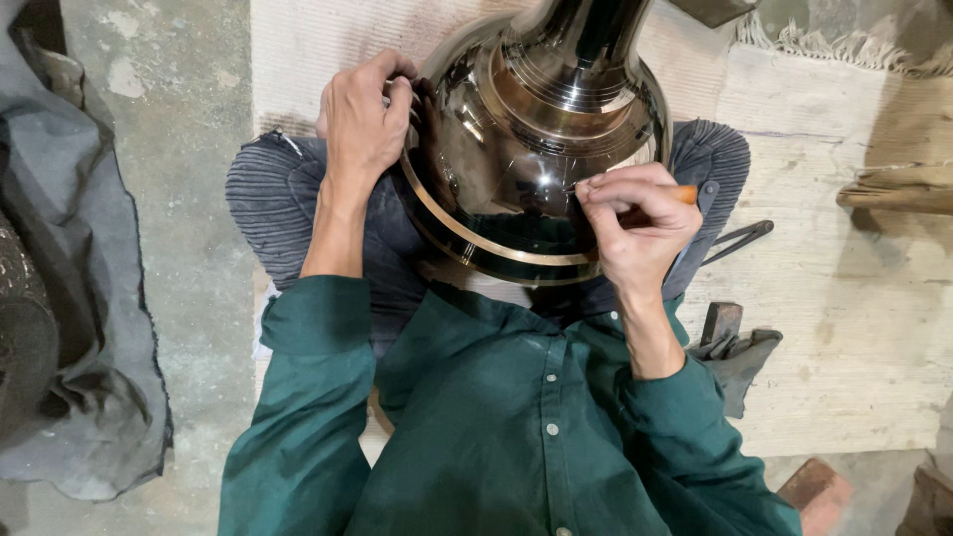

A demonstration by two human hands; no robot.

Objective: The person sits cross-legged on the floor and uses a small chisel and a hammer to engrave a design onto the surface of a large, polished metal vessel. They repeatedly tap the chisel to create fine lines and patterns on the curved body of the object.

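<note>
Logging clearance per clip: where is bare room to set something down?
Bare mat lies on the right, bordered by the wooden block above and the grey cloth by the knee. Bare concrete floor lies on the left, beside the dark cloth. The lap is crowded: vase, both hands.
</note>
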